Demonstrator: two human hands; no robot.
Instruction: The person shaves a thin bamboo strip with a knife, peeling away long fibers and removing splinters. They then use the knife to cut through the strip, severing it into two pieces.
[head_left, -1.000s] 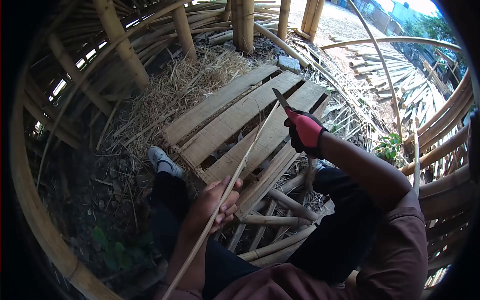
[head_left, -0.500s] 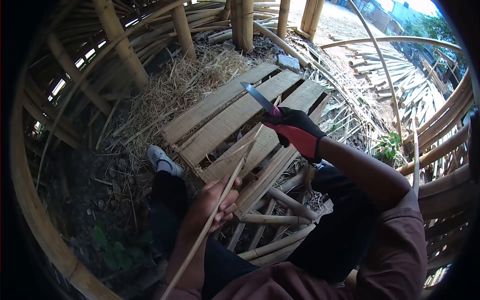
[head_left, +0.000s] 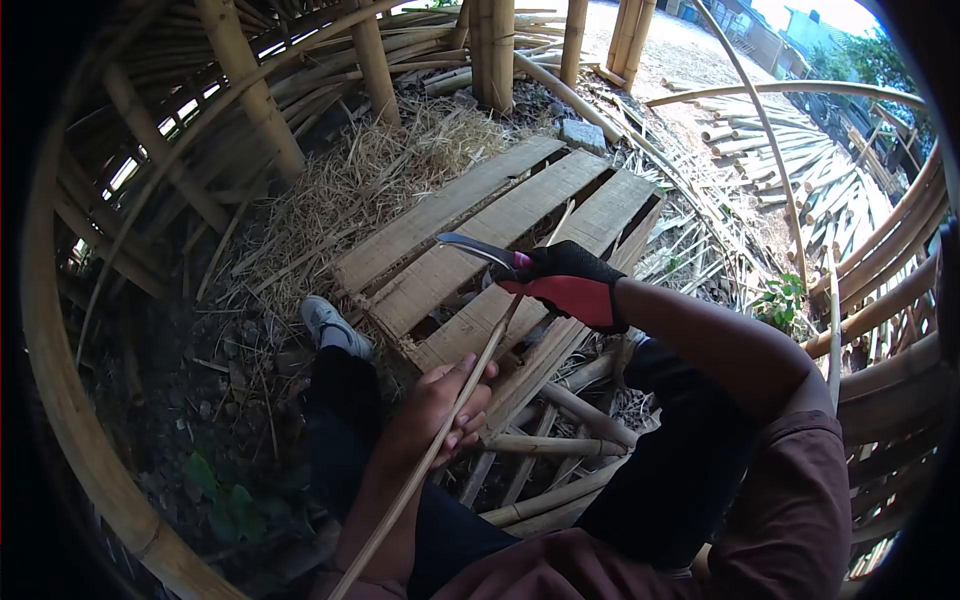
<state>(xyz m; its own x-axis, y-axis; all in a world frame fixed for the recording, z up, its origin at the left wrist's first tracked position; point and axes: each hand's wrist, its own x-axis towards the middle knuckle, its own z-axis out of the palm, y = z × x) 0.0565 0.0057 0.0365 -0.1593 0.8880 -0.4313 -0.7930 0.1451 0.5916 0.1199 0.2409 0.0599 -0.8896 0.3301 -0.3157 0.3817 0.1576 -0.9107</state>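
Observation:
My bare left hand (head_left: 448, 408) is closed around a long, thin bamboo strip (head_left: 408, 490). The strip slants from my lap up past my fingers to my right hand (head_left: 572, 284). That hand wears a black and red glove and grips a knife (head_left: 472, 247) by its pink handle. The curved blade points left, above the strip. The strip runs behind the glove, and its far end shows beyond it. I cannot tell whether the blade touches it. Beneath both hands lies a slatted wooden platform (head_left: 455, 215).
Dry shavings (head_left: 380, 175) are heaped behind the platform. Bamboo posts (head_left: 493, 60) stand at the back, and cut bamboo poles (head_left: 790, 150) lie at the right. A curved bamboo pole (head_left: 95, 470) rims the left side. My shoe (head_left: 330, 325) is beside the platform's left corner.
My right hand and the knife have come nearer, down and slightly left, and the blade has swung more level. More of the strip's end now shows past the glove. My left hand keeps its grip.

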